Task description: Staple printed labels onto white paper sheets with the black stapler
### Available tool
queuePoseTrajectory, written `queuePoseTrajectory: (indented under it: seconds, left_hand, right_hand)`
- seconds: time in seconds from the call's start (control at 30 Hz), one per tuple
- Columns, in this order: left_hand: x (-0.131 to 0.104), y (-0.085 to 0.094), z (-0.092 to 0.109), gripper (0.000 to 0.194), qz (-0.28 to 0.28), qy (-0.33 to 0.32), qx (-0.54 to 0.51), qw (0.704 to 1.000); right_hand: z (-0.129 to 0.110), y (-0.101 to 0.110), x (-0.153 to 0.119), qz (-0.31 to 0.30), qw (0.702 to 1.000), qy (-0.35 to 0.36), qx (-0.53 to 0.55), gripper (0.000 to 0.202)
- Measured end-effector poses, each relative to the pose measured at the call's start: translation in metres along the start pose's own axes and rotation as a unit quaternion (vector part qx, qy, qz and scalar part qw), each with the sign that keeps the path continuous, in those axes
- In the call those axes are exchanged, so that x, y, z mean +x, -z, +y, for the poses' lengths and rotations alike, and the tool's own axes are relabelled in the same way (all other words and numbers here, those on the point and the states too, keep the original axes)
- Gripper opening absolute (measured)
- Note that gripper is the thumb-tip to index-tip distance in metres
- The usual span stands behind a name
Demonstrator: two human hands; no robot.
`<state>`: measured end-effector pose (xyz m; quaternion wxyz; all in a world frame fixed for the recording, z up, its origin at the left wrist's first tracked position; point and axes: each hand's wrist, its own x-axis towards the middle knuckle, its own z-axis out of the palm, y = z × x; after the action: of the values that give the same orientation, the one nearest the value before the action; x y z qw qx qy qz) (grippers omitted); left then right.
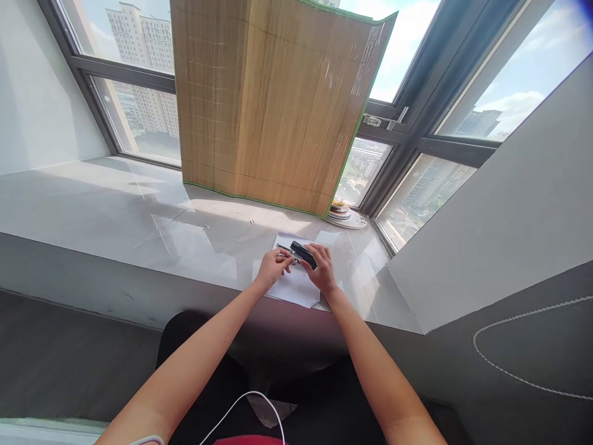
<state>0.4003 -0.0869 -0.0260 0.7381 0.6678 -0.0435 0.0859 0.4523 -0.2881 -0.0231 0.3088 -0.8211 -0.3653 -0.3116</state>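
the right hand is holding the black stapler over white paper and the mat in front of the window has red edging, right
Not quite: the head view shows green edging on the mat in front of the window, not red. The rest is right: the right hand is holding the black stapler over white paper.

This place seems to be a room in a home, probably an apartment on a high floor, because behind the dark-framed windows (421, 80) one can look across to tall buildings (139, 37). Below them is a wide, pale, glossy ledge (92, 210), as in a bay window, between plain white walls (500, 204); a slatted mat (269, 111) with green edging stands there, and a beaded cord (474, 339) hangs at the right
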Motion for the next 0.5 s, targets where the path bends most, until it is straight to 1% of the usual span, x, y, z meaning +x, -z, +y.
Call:
queuePoseTrajectory:
  seconds: [0.07, 0.1, 0.2, 0.3, 0.37, 0.4, 0.43, 0.5]
  left_hand:
    - [0.000, -0.001, 0.001, 0.050, -0.030, -0.014, 0.023, 0.999]
    - [0.000, -0.002, 0.001, 0.048, -0.039, -0.024, 0.027, 0.999]
    - [0.000, -0.003, 0.001, 0.042, -0.048, -0.045, 0.026, 0.997]
    - [0.000, -0.004, -0.002, 0.033, -0.043, -0.031, 0.027, 0.998]
    - [0.001, -0.004, -0.004, 0.026, -0.013, -0.011, 0.015, 1.000]
    - [0.002, -0.004, -0.006, 0.023, 0.006, -0.003, 0.008, 1.000]
    - [0.003, -0.004, -0.007, 0.020, 0.023, 0.003, 0.006, 1.000]
    - [0.003, -0.004, -0.009, 0.016, 0.032, 0.006, 0.024, 0.999]
  right_hand:
    - [-0.005, 0.000, -0.002, -0.043, 0.996, 0.080, -0.026, 0.025]
    - [-0.007, 0.000, -0.003, -0.060, 0.992, 0.106, -0.039, 0.021]
    - [-0.011, -0.002, -0.003, -0.075, 0.985, 0.141, -0.062, 0.018]
    - [-0.011, -0.004, -0.003, -0.063, 0.985, 0.153, -0.056, 0.019]
    - [-0.009, -0.003, -0.004, -0.029, 0.990, 0.130, -0.054, 0.021]
    - [-0.006, -0.001, -0.004, -0.001, 0.993, 0.105, -0.058, 0.021]
    - [-0.002, 0.001, -0.004, 0.033, 0.995, 0.069, -0.068, 0.021]
    - [0.010, 0.008, -0.002, 0.105, 0.989, -0.027, -0.101, 0.022]
